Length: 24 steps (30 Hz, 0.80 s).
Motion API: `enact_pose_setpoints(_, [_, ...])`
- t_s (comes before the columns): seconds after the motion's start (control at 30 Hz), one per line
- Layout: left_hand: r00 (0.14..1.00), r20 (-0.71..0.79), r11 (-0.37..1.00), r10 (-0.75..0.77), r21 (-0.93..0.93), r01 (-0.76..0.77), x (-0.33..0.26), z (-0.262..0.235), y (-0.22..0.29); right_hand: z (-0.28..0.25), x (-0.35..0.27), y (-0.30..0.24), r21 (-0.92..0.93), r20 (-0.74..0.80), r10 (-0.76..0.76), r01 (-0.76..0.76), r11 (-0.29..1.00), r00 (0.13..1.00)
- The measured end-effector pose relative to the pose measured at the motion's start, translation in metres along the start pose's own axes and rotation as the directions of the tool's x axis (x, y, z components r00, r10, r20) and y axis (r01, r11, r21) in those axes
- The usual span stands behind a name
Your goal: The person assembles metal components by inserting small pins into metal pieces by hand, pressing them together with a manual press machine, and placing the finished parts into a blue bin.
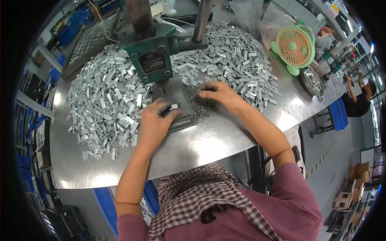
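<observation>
Over the press base (178, 90), the left hand (155, 116) pinches a metal piece (174, 106); the right hand (221, 94) (grip unclear) curls beside shavings (206, 109) at right. It's likely positioning, next calling for steady alignment.

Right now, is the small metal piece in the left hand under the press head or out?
Out: the metal piece shows between thumb and fingers of the left hand, in front of the green press head.

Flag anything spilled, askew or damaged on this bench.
Loose dark scraps lie heaped on the metal table, right of the green press and near the right hand; they look like uncollected debris. No damage stands out.
</observation>
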<state>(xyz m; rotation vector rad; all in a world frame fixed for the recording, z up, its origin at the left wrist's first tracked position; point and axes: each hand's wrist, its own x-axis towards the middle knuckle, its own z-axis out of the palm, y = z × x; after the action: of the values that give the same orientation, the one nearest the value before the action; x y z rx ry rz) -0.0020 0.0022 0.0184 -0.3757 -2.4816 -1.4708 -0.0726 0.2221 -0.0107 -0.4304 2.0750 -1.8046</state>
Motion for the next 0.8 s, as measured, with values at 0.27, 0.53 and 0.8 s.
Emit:
enact_pose_setpoints(0.27, [0.997,-0.036,0.994,0.073,0.087,-0.07,-0.005,0.006,-0.01,0.052,-0.004,-0.031,-0.049,-0.006,-0.234,0.233,0.971,0.972])
enact_pose_setpoints(0.53, [0.998,-0.032,0.99,0.06,0.129,-0.056,-0.003,0.005,-0.009,0.057,0.001,-0.026,-0.193,0.016,-0.334,0.331,0.924,0.942])
enact_pose_setpoints(0.8, [1.0,0.008,0.995,0.014,0.101,-0.015,-0.001,0.003,-0.011,0.049,0.003,-0.034,-0.316,0.105,-0.375,0.388,0.865,0.921])
